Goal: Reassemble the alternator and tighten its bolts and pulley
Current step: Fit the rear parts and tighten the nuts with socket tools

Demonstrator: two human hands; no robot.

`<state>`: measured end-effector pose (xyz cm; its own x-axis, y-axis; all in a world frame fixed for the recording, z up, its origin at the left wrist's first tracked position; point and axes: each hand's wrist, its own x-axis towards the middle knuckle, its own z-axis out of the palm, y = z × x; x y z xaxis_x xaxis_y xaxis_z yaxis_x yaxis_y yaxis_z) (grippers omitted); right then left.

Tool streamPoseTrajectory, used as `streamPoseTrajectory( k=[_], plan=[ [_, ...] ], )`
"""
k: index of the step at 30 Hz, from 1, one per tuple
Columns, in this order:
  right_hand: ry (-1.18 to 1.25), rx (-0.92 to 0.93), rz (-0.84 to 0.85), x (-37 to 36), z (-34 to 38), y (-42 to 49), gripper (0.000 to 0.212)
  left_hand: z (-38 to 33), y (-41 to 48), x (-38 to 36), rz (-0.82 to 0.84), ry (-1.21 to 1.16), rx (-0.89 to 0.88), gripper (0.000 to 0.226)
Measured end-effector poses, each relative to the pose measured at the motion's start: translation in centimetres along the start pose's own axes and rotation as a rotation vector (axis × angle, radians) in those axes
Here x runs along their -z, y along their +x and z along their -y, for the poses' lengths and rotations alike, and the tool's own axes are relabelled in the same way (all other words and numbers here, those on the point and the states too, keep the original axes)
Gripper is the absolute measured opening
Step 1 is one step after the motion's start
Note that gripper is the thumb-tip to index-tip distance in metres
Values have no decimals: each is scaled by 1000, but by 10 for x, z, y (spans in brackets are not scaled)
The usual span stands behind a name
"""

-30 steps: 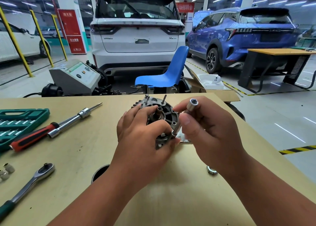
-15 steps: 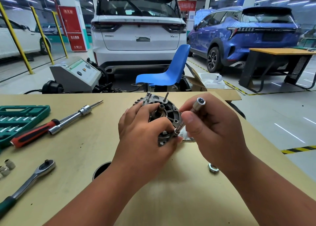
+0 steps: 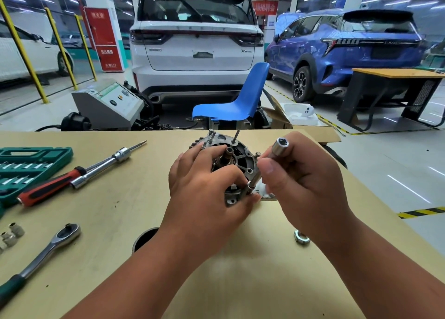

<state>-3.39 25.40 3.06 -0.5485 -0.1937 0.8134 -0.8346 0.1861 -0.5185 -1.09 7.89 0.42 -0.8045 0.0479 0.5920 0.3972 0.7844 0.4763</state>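
The grey alternator (image 3: 234,154) stands on the wooden table (image 3: 115,210) with its shaft and several long bolts pointing up. My left hand (image 3: 204,186) grips its near side and steadies it. My right hand (image 3: 301,181) pinches a chrome socket extension (image 3: 277,150). The tool leans to the right, and its lower tip sits on a bolt at the alternator's near rim. A loose pulley nut (image 3: 301,236) lies on the table by my right wrist.
A ratchet wrench (image 3: 43,251) and a red-handled driver (image 3: 72,174) lie left of the alternator. A green socket case (image 3: 26,169) sits at the left edge, with small sockets (image 3: 10,234) below it. A round hole (image 3: 144,238) opens in the table near my left forearm.
My right hand has shifted slightly right with the extension, whose top now leans further away. My left hand keeps its hold on the alternator.
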Motion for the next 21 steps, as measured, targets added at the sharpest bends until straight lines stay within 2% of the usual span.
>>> streamPoseTrajectory(
  k=[4,8,13,21],
  plan=[
    [32,-16,14,0,2,0,6,0,0,0,-2,-4,-4,20],
    [53,-34,35,0,3,-1,17,0,-1,1,11,4,-15,18],
    [31,-17,17,1,2,-1,8,-1,-1,2,14,5,-3,31],
    [50,-23,28,1,4,-1,11,-1,0,2,16,6,-5,20]
  ],
)
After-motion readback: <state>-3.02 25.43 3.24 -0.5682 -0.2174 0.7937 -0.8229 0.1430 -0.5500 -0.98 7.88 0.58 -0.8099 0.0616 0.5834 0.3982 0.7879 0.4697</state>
